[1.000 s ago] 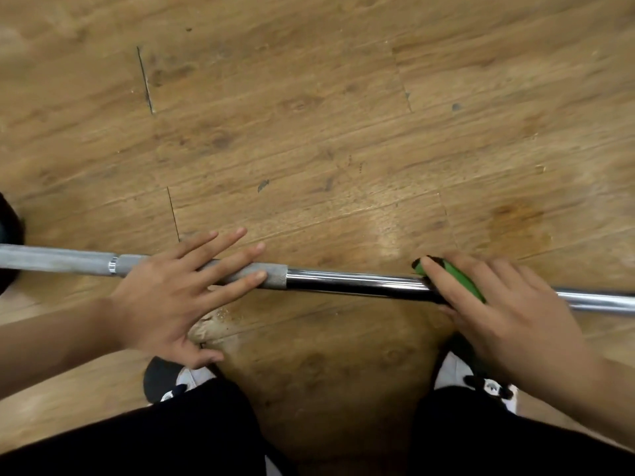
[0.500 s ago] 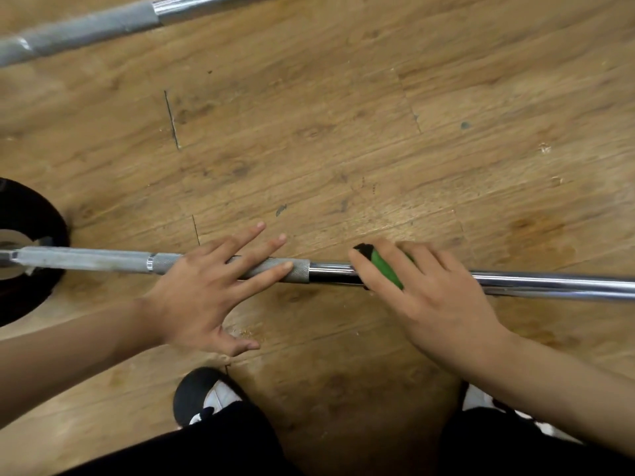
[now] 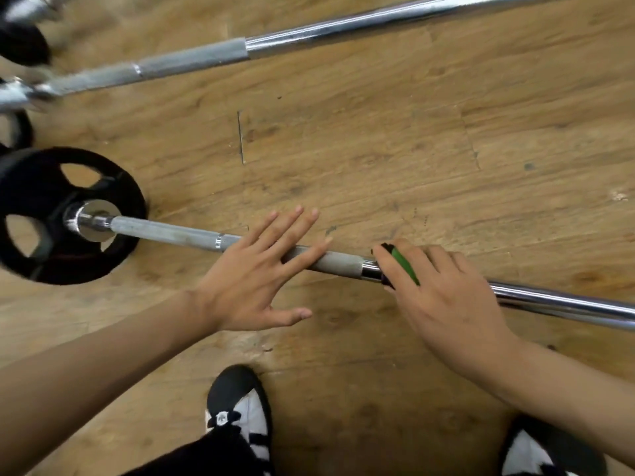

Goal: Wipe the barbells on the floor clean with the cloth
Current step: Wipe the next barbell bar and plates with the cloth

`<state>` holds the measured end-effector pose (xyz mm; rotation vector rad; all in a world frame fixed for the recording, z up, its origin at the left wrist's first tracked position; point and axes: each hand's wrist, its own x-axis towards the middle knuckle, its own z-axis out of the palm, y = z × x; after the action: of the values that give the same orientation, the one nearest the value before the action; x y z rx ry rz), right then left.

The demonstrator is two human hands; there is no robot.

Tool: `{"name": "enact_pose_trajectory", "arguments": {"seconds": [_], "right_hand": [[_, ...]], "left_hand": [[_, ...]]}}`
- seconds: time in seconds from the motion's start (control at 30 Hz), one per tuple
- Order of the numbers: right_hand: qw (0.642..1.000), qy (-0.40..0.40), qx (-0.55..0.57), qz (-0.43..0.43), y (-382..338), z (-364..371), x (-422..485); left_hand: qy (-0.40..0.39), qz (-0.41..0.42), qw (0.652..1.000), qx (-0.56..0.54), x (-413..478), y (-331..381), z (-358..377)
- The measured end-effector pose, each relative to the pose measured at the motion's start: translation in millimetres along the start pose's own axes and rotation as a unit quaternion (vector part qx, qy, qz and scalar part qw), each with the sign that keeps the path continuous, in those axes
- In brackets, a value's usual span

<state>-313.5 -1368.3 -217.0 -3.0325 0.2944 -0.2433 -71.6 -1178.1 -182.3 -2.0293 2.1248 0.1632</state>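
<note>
Two barbells lie on the floor (image 3: 378,149). The near bar (image 3: 171,235) runs left to right in front of the person, with a plate (image 3: 51,187) on its left end. The second bar (image 3: 343,29) lies farther off, well apart, with no hand on it.

Left hand (image 3: 247,280): grip released, fingers straight and spread, pressed flat on the grey knurled section of the near bar. Right hand (image 3: 443,293): grip clenched round the green cloth (image 3: 405,266), which wraps the near bar where knurl meets chrome shaft, just beside the left hand.

Step in hand, as judged: wiping the near bar. How much of it is already clean cannot be told.

Next move calls for:
1. Moving the left hand clear if the cloth is to pass over the knurl.
2. Keeping the cloth closed round the bar.
3. Steadying the bar against rolling.

The second bar probably needs the same treatment.
</note>
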Motion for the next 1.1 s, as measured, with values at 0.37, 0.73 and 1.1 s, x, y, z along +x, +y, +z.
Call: {"name": "enact_pose_trajectory", "arguments": {"seconds": [0.37,0.73,1.1], "right_hand": [[0.972,-0.204,0.108,-0.036,-22,-26,82],[0.973,0.037,0.067,0.218,-116,16,92],[0.961,0.123,0.021,0.245,-134,38,100]], "left_hand": [[0.031,-0.148,0.988,0.025,-89,-89,13],[0.189,-0.234,0.954,-0.001,-61,-137,57],[0.175,-0.241,0.954,-0.017,-54,-147,61]]}}
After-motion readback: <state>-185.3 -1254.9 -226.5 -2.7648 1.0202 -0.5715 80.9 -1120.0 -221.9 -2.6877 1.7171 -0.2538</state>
